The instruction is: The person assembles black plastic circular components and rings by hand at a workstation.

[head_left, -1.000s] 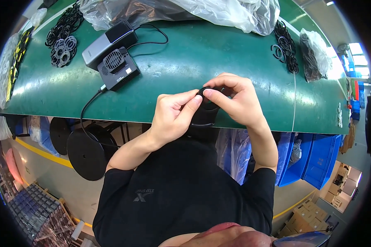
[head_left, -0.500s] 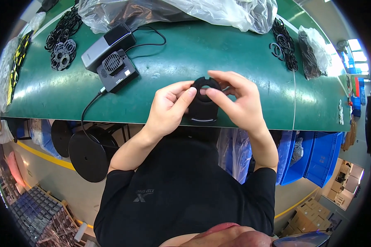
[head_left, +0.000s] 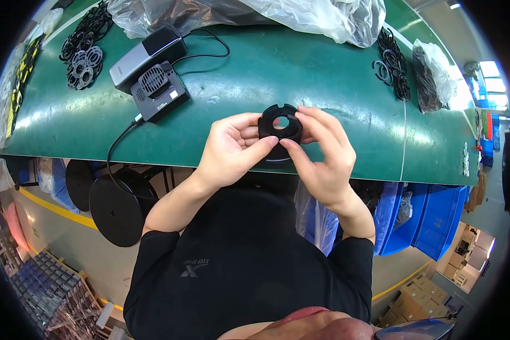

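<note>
Near the front edge of the green table I hold a black plastic part with a round ring-shaped top (head_left: 271, 114) and a hole through its middle. My left hand (head_left: 232, 146) grips its left side, thumb pressed on the lower rim of the ring. From the right, my right hand (head_left: 327, 156) pinches the same part, with the thumb at the lower rim and fingers along the right edge. Both thumb tips nearly meet below the hole. Part of the piece's lower body is hidden behind the thumbs.
A grey-black boxy device (head_left: 148, 56) with a cable stands left on the green table (head_left: 238, 73). Black rings lie in piles at the far left (head_left: 85, 67) and far right (head_left: 392, 59). Clear plastic bags (head_left: 323, 17) cover the back. Blue bins (head_left: 430, 218) stand below, right.
My right thumb has moved from the hole down to the lower rim beside the left thumb. The ring now faces me more fully, and its hole is uncovered.
</note>
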A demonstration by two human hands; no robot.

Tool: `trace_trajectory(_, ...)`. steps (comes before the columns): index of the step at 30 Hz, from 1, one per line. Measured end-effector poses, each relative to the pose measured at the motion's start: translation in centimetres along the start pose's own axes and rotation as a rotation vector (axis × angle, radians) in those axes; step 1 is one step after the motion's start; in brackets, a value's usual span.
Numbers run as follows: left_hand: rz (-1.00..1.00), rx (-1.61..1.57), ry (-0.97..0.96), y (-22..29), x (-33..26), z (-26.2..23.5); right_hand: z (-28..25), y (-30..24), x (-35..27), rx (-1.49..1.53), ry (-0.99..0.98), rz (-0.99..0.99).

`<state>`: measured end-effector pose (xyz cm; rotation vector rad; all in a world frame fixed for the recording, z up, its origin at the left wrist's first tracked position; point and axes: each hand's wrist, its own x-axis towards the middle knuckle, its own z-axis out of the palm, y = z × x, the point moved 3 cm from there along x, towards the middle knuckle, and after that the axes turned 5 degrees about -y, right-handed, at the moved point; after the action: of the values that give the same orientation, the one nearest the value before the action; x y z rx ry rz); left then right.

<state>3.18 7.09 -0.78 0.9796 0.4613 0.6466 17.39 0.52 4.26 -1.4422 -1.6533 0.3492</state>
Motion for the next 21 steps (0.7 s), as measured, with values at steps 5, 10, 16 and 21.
trace_trajectory(5,0.027,-0.015,0.001,-0.1,0.0,0.1,0.3,1.2,-0.2,0.221,0.053,0.182)
trace_trajectory(10,0.07,0.008,-0.009,-0.4,-0.3,0.2,0.2,2.0,-0.5,0.331,-0.028,0.142)
trace_trajectory(16,0.104,0.119,0.025,-0.3,-0.4,0.4,0.4,1.8,-0.6,0.208,-0.011,0.132)
trace_trajectory(21,0.07,0.032,0.004,-0.1,-0.1,0.3,0.6,2.2,-0.5,0.484,-0.036,0.314)
